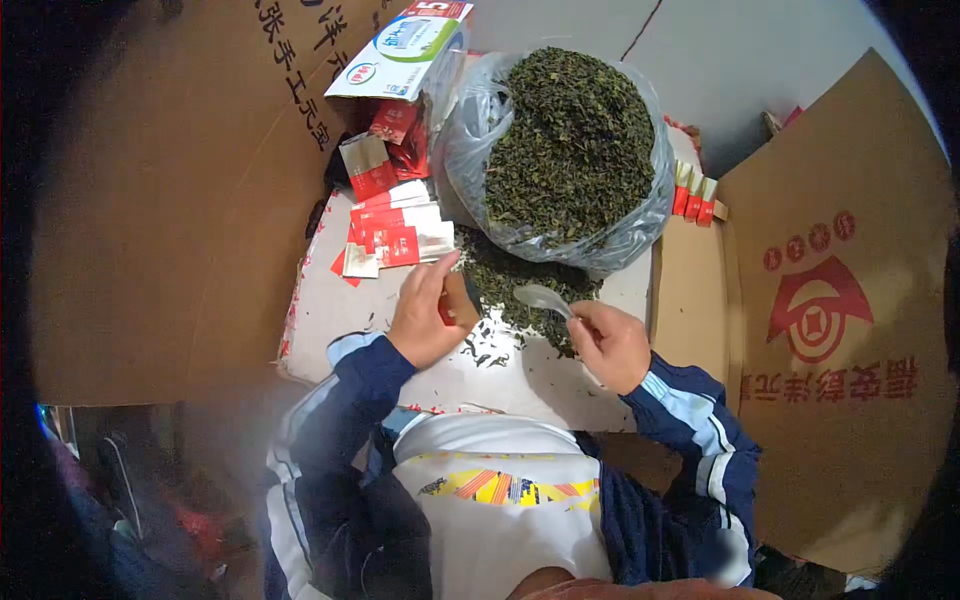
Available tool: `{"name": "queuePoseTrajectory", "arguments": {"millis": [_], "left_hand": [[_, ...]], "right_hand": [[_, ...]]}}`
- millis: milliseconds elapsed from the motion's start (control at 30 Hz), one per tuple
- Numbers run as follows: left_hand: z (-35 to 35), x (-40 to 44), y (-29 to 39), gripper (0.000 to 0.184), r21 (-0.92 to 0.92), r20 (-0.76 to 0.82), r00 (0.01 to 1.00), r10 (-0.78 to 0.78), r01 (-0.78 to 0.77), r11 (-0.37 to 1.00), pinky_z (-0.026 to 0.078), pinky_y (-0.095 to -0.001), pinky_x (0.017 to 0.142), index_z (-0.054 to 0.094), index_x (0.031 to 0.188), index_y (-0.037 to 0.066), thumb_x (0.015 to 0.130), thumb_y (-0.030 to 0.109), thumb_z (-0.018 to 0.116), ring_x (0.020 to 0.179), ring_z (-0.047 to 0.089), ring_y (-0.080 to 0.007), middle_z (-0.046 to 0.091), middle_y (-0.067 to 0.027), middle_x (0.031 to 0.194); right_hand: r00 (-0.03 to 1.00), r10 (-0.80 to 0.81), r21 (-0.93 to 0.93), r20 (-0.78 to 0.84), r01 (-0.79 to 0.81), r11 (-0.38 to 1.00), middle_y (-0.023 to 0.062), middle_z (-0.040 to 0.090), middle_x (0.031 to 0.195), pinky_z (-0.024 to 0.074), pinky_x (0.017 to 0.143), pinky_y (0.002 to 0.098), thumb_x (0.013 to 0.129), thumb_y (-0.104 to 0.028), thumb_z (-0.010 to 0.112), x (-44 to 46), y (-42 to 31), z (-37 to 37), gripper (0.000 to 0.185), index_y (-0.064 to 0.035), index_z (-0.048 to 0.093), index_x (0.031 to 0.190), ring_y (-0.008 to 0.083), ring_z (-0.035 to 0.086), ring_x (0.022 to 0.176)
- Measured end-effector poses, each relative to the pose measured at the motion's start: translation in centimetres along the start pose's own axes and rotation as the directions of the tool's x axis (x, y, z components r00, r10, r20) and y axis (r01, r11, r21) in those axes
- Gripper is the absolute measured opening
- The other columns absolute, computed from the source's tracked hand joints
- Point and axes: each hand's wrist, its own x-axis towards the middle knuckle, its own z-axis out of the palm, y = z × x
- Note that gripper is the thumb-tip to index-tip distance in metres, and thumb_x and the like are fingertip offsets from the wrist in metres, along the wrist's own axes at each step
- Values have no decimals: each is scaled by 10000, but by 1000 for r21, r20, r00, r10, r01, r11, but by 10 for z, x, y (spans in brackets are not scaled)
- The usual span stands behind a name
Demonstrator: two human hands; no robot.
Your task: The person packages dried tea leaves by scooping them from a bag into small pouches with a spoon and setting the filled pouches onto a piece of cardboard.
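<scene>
My left hand (425, 315) holds a small packet (460, 302), brownish with some red, its upper end near the loose leaves. My right hand (610, 345) grips the handle of a translucent spoon (543, 300), whose bowl is over the loose dark green leaves (525, 275) on the white surface. Behind them stands a clear plastic bag (470, 150) heaped with dried leaves (570, 140). Several red and white packets (400, 240) lie overlapping to the left of the bag. Whether the spoon bowl carries leaves is too small to tell.
A white and green carton (405, 50) is at the back left. Cardboard panels rise on the left (170, 220) and right (840, 320). A few red and gold packets (693, 195) stand right of the bag. The white tabletop (400, 385) has its front edge by my torso.
</scene>
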Motion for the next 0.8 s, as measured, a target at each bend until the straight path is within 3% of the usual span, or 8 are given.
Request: {"name": "queuePoseTrajectory", "arguments": {"millis": [200,333,367,433,467,567,800], "left_hand": [[29,-3,15,749,-164,-25,997,-68,63,984,448,-312,723,418,1270,42,630,120,798,834,480,-222,454,-105,977],[31,-7,21,740,-207,-18,998,-67,62,976,448,-300,709,422,1269,52,637,123,799,828,476,-202,451,-92,986],[33,-6,21,735,-211,-18,997,-71,66,975,449,-298,705,423,1269,55,641,123,798,828,477,-197,450,-89,989],[35,-6,21,729,-220,-25,997,-69,62,974,449,-296,708,425,1268,57,644,125,796,831,479,-197,452,-89,992],[36,-6,21,724,-226,-31,997,-69,60,972,449,-295,711,427,1267,58,647,127,794,833,480,-197,455,-90,995],[35,-6,25,714,-245,-22,996,-84,76,966,449,-292,716,430,1264,60,652,133,791,838,484,-198,459,-92,1000],[37,-4,23,695,-234,38,995,-92,98,967,449,-301,738,434,1258,59,662,141,782,848,493,-212,472,-106,1004]], "right_hand": [[994,-54,98,-95,63,993,69,624,710,468,548,244,875,-82,591,7,-6,-12,147,22,637,967,112,591,605],[986,86,242,-140,-50,969,66,624,737,472,545,249,885,-90,572,10,-7,-19,176,33,630,998,122,588,603],[971,236,392,-38,-203,897,65,620,732,476,544,251,889,-95,567,17,-2,-26,179,30,626,1001,125,587,603],[859,461,605,221,-492,626,63,612,723,482,542,256,896,-105,557,29,5,-37,183,25,620,1008,130,584,604],[859,463,604,219,-492,627,63,612,723,482,542,256,896,-105,557,34,10,-38,183,25,620,1008,130,584,604],[746,565,783,353,-566,258,75,606,715,500,536,273,907,-126,547,46,29,-32,175,5,605,1009,146,590,590],[755,579,780,309,-549,300,88,616,742,535,523,291,908,-157,556,58,32,-18,200,-1,586,1030,174,622,586]]}}
